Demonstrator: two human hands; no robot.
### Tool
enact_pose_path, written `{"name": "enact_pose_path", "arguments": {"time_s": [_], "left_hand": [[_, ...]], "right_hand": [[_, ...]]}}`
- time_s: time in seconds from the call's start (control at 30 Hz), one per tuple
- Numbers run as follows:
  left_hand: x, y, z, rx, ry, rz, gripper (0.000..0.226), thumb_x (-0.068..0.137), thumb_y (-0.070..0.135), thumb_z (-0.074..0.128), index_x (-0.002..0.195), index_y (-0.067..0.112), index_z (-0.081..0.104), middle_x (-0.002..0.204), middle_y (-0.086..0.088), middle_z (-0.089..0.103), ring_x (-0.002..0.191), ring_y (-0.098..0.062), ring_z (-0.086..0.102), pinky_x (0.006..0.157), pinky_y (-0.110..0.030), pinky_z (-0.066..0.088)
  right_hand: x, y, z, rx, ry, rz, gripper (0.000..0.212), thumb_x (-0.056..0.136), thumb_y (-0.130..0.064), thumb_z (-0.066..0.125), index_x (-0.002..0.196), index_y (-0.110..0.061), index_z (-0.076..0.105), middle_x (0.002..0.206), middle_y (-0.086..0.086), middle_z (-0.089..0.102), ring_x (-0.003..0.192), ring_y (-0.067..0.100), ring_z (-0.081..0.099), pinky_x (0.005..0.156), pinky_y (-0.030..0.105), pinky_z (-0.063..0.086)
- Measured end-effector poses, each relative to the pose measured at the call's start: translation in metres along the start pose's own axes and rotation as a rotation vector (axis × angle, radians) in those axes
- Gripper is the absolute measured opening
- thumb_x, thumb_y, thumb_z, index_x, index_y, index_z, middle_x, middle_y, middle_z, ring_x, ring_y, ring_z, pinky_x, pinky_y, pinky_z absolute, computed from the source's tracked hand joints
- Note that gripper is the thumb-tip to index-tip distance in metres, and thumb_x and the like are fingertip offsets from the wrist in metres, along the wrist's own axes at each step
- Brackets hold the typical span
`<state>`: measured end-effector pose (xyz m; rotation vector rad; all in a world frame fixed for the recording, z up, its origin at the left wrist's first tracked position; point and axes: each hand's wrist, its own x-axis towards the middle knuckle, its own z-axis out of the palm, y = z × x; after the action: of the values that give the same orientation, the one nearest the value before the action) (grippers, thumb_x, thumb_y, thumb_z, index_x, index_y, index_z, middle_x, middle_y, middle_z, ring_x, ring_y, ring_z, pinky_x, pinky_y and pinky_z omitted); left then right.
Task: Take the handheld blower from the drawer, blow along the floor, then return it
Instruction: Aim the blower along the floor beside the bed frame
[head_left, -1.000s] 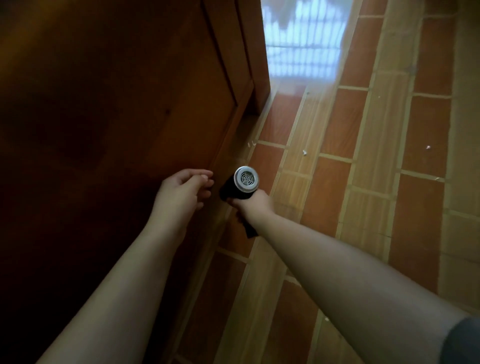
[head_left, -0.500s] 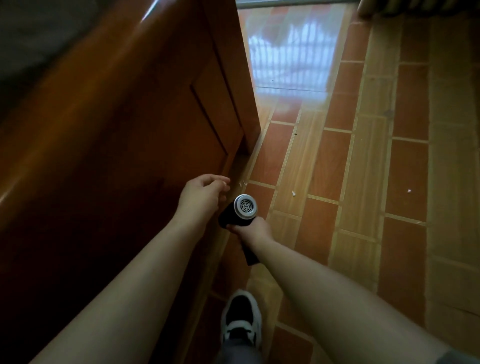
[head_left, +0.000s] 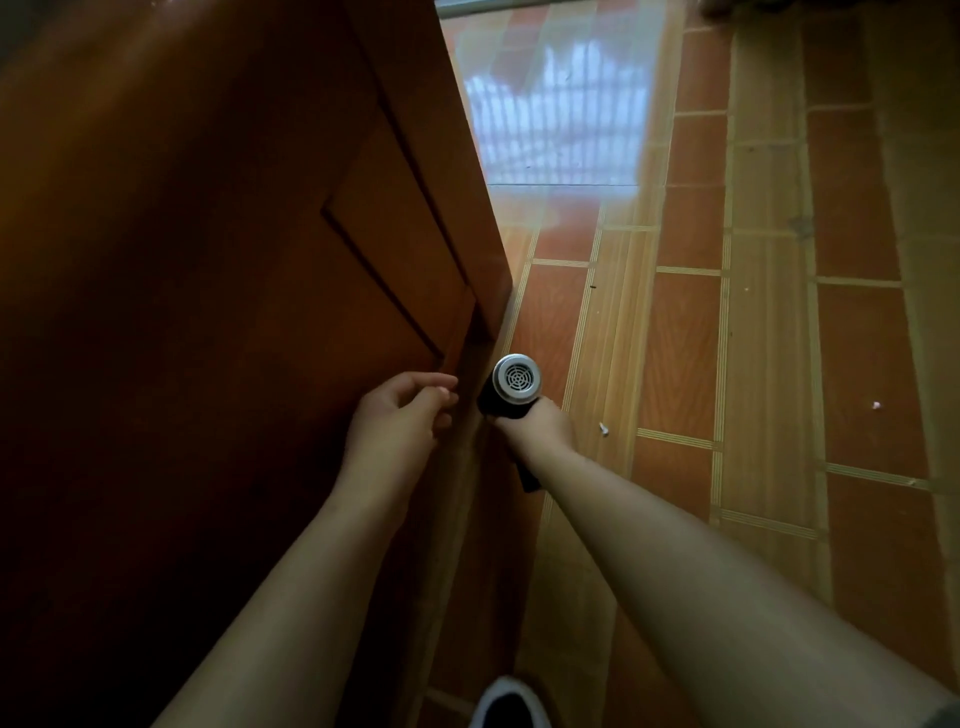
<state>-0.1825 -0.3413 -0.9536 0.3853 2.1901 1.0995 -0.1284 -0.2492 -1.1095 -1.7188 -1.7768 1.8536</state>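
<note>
My right hand (head_left: 537, 423) grips the handle of the black handheld blower (head_left: 509, 389), whose silver rear grille faces me and whose nozzle points down at the tiled floor (head_left: 675, 338) beside the cabinet's base. My left hand (head_left: 400, 415) hovers just left of the blower, fingers curled with nothing in them, close to the lower edge of the brown wooden cabinet (head_left: 234, 260). No open drawer shows.
The cabinet fills the left half of the view. Small white scraps (head_left: 604, 427) lie on the red and tan tiles to the right. A shoe (head_left: 511, 704) shows at the bottom edge. Window light glares on the far floor.
My view has tilted up and back, bringing the shoe and more cabinet into sight. Both hands hold nearly the same pose, the left fingers curling in a little more.
</note>
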Motion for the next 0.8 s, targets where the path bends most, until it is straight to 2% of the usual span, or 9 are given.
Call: {"name": "enact_pose_path", "arguments": {"time_s": [0.07, 0.17, 0.27, 0.37, 0.47, 0.6, 0.67, 0.8], "left_hand": [[0.001, 0.000, -0.001, -0.001, 0.002, 0.000, 0.020, 0.092, 0.014, 0.052, 0.088, 0.028, 0.066, 0.098, 0.001, 0.068, 0.092, -0.015, 0.062, 0.076, -0.029, 0.049], [0.003, -0.001, -0.004, 0.004, 0.012, -0.002, 0.020, 0.092, 0.015, 0.052, 0.090, 0.028, 0.067, 0.098, 0.001, 0.069, 0.093, -0.015, 0.063, 0.077, -0.030, 0.049], [0.005, -0.004, -0.005, 0.013, 0.016, -0.010, 0.020, 0.093, 0.015, 0.052, 0.091, 0.027, 0.067, 0.098, 0.002, 0.069, 0.092, -0.014, 0.063, 0.070, -0.026, 0.048], [0.008, -0.006, -0.001, 0.018, 0.021, -0.019, 0.020, 0.092, 0.013, 0.053, 0.088, 0.026, 0.067, 0.095, 0.000, 0.069, 0.087, -0.012, 0.062, 0.063, -0.021, 0.046], [0.010, -0.006, 0.005, 0.013, 0.004, -0.003, 0.020, 0.092, 0.011, 0.052, 0.090, 0.023, 0.068, 0.089, 0.001, 0.070, 0.078, -0.007, 0.063, 0.053, -0.011, 0.046], [0.016, -0.005, 0.012, 0.033, 0.000, 0.023, 0.020, 0.092, 0.014, 0.054, 0.088, 0.027, 0.069, 0.091, 0.001, 0.071, 0.086, -0.013, 0.064, 0.067, -0.024, 0.047], [0.020, -0.004, 0.013, 0.032, 0.007, 0.035, 0.019, 0.091, 0.015, 0.055, 0.088, 0.029, 0.069, 0.093, 0.001, 0.071, 0.088, -0.014, 0.065, 0.071, -0.027, 0.049], [0.018, -0.005, 0.010, 0.071, 0.000, 0.043, 0.018, 0.093, 0.018, 0.053, 0.095, 0.029, 0.068, 0.097, 0.005, 0.069, 0.092, -0.010, 0.063, 0.077, -0.028, 0.051]], "right_hand": [[0.004, -0.002, -0.002, 0.009, 0.021, -0.002, 0.037, 0.082, -0.030, 0.069, 0.114, -0.013, 0.060, 0.107, 0.006, 0.068, 0.089, 0.022, 0.061, 0.071, 0.028, 0.043], [0.004, -0.002, 0.003, 0.041, -0.040, 0.014, 0.038, 0.082, -0.027, 0.070, 0.116, -0.012, 0.061, 0.113, 0.007, 0.068, 0.103, 0.025, 0.063, 0.078, 0.031, 0.047], [-0.003, 0.005, 0.019, 0.045, -0.172, 0.074, 0.039, 0.080, -0.028, 0.073, 0.114, -0.013, 0.064, 0.113, 0.008, 0.069, 0.104, 0.027, 0.066, 0.089, 0.036, 0.053], [-0.010, 0.011, 0.037, 0.111, -0.266, 0.106, 0.042, 0.073, -0.032, 0.076, 0.109, -0.014, 0.065, 0.111, 0.012, 0.071, 0.103, 0.031, 0.067, 0.093, 0.046, 0.054], [-0.004, 0.004, 0.039, 0.226, -0.218, 0.079, 0.042, 0.071, -0.034, 0.075, 0.107, -0.014, 0.068, 0.108, 0.012, 0.071, 0.102, 0.031, 0.067, 0.093, 0.047, 0.054], [0.023, -0.020, 0.024, 0.343, -0.068, 0.076, 0.043, 0.074, -0.034, 0.074, 0.108, -0.008, 0.068, 0.106, 0.012, 0.071, 0.100, 0.029, 0.066, 0.088, 0.039, 0.054], [0.037, -0.029, 0.016, 0.344, 0.000, 0.097, 0.049, 0.072, -0.037, 0.075, 0.111, -0.007, 0.066, 0.109, 0.012, 0.070, 0.101, 0.030, 0.066, 0.090, 0.041, 0.054], [0.045, -0.031, 0.005, 0.345, 0.010, 0.138, 0.055, 0.076, -0.036, 0.074, 0.120, -0.006, 0.060, 0.115, 0.012, 0.067, 0.106, 0.031, 0.064, 0.090, 0.039, 0.052]]}}
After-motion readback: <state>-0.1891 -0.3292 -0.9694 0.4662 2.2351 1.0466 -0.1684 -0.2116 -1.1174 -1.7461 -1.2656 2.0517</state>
